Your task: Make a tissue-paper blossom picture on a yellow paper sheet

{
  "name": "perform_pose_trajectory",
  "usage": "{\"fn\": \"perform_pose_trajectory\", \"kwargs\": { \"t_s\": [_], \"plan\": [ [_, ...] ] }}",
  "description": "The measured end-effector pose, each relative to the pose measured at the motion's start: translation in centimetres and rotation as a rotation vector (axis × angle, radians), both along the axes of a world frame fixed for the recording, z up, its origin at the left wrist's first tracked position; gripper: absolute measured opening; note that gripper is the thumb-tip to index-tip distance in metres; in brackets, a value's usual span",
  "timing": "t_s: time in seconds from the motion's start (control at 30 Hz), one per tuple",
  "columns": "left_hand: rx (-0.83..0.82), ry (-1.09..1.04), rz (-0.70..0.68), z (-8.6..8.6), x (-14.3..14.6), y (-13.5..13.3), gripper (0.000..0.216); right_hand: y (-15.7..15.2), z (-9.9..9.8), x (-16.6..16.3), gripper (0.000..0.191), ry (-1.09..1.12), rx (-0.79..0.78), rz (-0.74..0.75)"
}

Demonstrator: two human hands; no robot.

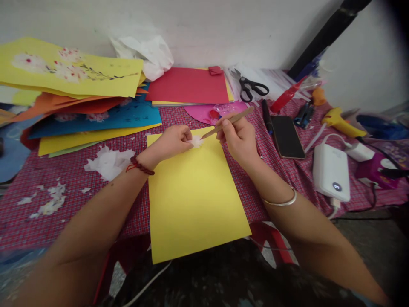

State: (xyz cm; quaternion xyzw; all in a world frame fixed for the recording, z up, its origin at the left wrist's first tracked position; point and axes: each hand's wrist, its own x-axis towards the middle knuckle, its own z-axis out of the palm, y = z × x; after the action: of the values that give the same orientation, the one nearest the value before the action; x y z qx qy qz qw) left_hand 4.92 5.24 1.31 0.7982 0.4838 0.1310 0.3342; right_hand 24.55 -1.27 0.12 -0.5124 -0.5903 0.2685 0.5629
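A sheet of yellow paper (194,196) lies in front of me, its near end reaching past the table edge. On its far part sits a small white tissue piece (197,141). The bent fingertips of my left hand (172,140) are closed at the left edge of this tissue. My right hand (239,138) grips a slim, pointed wooden stick (234,118); its dark tip touches or hovers just over the tissue, I cannot tell which. Left of the paper rests a crumpled white tissue (108,163), with torn scraps (53,200) nearby on the checked cloth.
Folded coloured cards (96,81), one painted with blossoms, are piled at the left. Red paper (188,85) and black-handled scissors (249,85) lie at the back. Rightward are a phone (288,136), a white power bank (331,170), and a yellow glue gun (341,121).
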Motion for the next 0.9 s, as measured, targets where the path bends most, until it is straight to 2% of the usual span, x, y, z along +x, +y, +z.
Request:
{"fn": "perform_pose_trajectory", "kwargs": {
  "t_s": [0.1, 0.23, 0.4, 0.5, 0.6, 0.67, 0.77, 0.9],
  "plan": [
    [0.013, -0.017, -0.015, -0.2, -0.1, 0.1, 0.009, -0.3, 0.1, -0.3, 0.040, 0.006, 0.016, 0.005],
    [0.015, -0.029, -0.019, -0.3, 0.2, -0.1, 0.012, -0.5, -0.3, -0.9, 0.044, -0.102, -0.005, 0.076],
    [-0.001, -0.024, -0.020, -0.1, 0.2, -0.1, 0.012, -0.2, -0.5, -1.1, 0.033, -0.306, 0.019, 0.114],
    [0.028, -0.070, -0.020, 0.7, -1.0, 0.5, 0.018, -0.3, -0.3, -1.3, 0.027, -0.441, 0.043, 0.104],
    [0.069, -0.182, 0.031, 1.9, -3.4, 1.1, 0.021, -0.6, -0.1, -1.6, 0.025, -0.544, 0.042, 0.100],
    [0.054, -0.169, 0.054, 2.7, -5.3, 1.4, 0.022, -0.7, -0.2, -1.7, 0.025, -0.564, 0.038, 0.110],
    [0.019, -0.049, 0.021, 3.6, -7.8, 1.7, 0.025, -0.7, -0.2, -1.5, 0.027, -0.442, 0.044, 0.102],
    [-0.049, 0.117, -0.135, 4.5, -10.0, 1.6, 0.038, -0.3, 0.2, -0.7, 0.032, -0.021, 0.051, -0.032]
  ]
}}
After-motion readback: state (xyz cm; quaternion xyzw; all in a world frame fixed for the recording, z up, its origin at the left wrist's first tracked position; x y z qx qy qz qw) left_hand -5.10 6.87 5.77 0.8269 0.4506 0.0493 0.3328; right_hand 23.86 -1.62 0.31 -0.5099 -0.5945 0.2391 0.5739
